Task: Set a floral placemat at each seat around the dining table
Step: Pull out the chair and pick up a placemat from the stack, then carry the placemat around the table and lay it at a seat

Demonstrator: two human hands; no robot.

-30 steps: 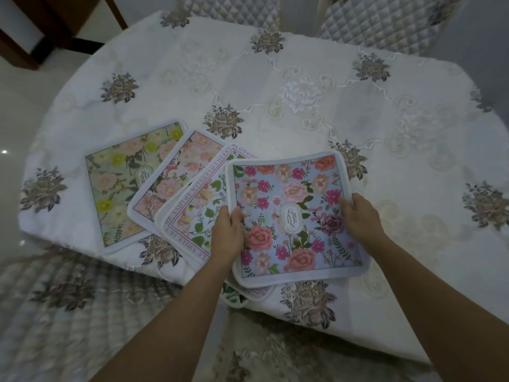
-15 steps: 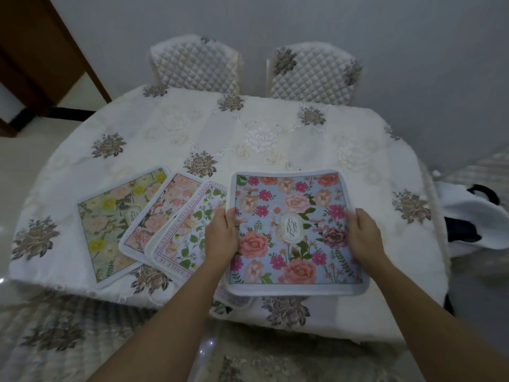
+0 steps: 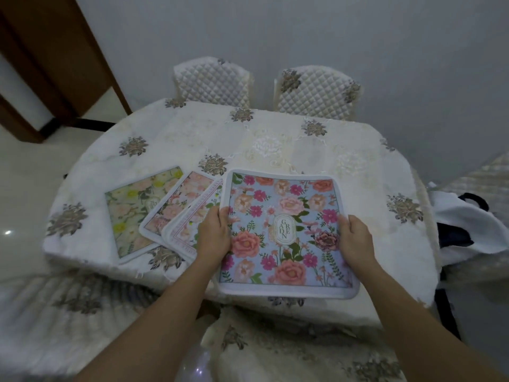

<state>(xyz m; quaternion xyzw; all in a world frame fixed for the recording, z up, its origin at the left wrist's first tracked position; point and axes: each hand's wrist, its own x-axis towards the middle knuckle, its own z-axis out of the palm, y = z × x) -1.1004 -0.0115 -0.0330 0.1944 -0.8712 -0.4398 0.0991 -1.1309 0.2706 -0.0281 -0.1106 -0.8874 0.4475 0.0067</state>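
Both hands, left (image 3: 214,235) and right (image 3: 355,238), grip the blue placemat (image 3: 286,232) by its side edges.

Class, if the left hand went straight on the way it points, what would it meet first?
Probably the red-bordered mat beyond the left hand, which grips the blue mat; depth unclear.

Single view, head-worn, wide-angle. We stand at the near edge of the oval dining table (image 3: 275,139) with its cream embroidered cloth, and we face across it, tilted down.

- **Nearest to us:** left hand (image 3: 213,235) and right hand (image 3: 355,239), forearms entering from the bottom edge, gripping either side of the white-bordered blue floral placemat (image 3: 286,232) at centre frame.
- **Farthest from us:** two quilted cream chair backs (image 3: 213,78) against the grey wall (image 3: 330,28).

Straight lines bow toward the frame edges.
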